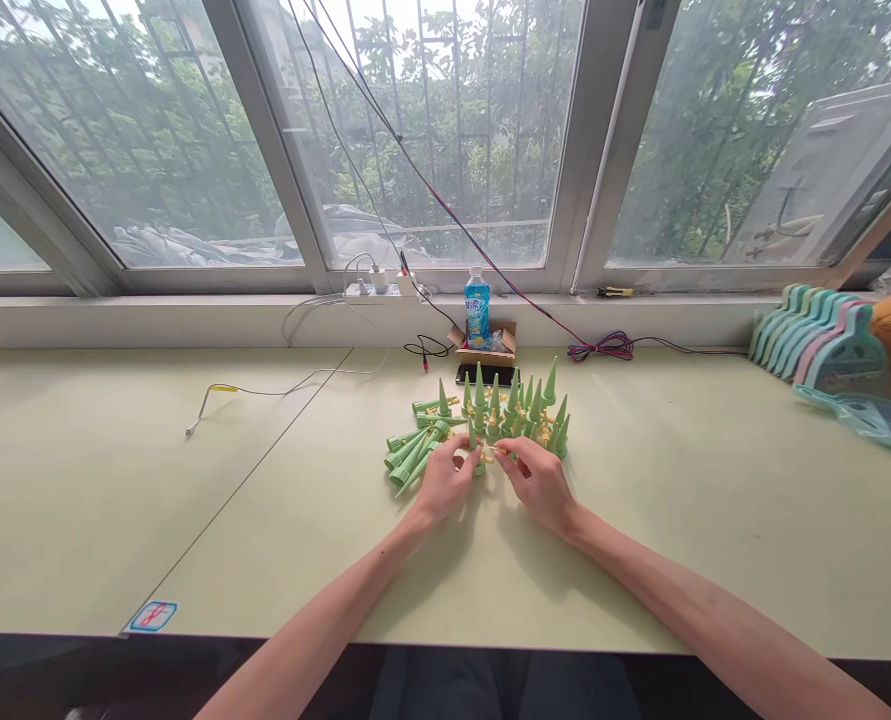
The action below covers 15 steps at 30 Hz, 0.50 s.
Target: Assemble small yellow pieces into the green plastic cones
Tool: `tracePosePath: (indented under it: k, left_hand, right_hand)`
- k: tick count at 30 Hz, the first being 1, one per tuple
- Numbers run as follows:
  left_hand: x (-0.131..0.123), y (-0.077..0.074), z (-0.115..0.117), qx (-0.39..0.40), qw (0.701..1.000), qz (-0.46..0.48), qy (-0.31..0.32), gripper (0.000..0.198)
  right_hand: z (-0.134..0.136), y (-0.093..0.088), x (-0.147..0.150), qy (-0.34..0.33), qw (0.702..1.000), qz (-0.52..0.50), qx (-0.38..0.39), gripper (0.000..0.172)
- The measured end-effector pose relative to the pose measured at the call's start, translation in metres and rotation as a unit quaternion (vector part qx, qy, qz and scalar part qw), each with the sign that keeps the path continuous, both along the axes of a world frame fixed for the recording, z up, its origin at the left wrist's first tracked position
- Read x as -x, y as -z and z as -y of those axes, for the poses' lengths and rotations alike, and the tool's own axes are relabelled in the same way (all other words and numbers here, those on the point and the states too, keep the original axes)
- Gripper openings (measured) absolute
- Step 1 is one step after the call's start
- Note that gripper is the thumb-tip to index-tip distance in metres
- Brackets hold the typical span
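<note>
My left hand (446, 480) is closed round a green plastic cone spike (472, 436) that stands point up near the table's front middle. Opposite it, my right hand (539, 482) pinches a small pale yellow piece (494, 449) against the spike's side; the exact contact is too small to make out. Just beyond my hands, several more green spikes (494, 398) stand upright with yellow fittings at their bases. To the left of my left hand, loose green spikes (410, 458) lie on their sides in a pile.
Behind the spikes are a dark phone (488, 376), a small cardboard box (506, 345) and a blue-labelled bottle (477, 310). A white cable (280, 390) crosses the table (265, 560) at left. Coiled wires (602, 346) and pastel plastic hangers (820, 335) lie to the right.
</note>
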<state>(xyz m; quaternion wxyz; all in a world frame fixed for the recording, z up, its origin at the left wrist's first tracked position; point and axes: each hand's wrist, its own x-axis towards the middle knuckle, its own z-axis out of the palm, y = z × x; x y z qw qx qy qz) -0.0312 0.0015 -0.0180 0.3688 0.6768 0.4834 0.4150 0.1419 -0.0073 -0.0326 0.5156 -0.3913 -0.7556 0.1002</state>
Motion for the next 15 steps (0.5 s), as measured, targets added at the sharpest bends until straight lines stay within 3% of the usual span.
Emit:
tracePosePath:
  k: [7, 15]
  left_hand:
    - [0.0009, -0.0055, -0.0023, 0.012, 0.997, 0.057, -0.041, 0.03]
    - [0.0001, -0.0075, -0.0009, -0.002, 0.997, 0.057, -0.057, 0.028]
  right_hand:
    - [-0.0013, 0.0023, -0.0006, -0.003, 1.0, 0.009, 0.011, 0.019]
    - [-0.0022, 0.0048, -0.0008, -0.002, 1.0, 0.013, 0.015, 0.017]
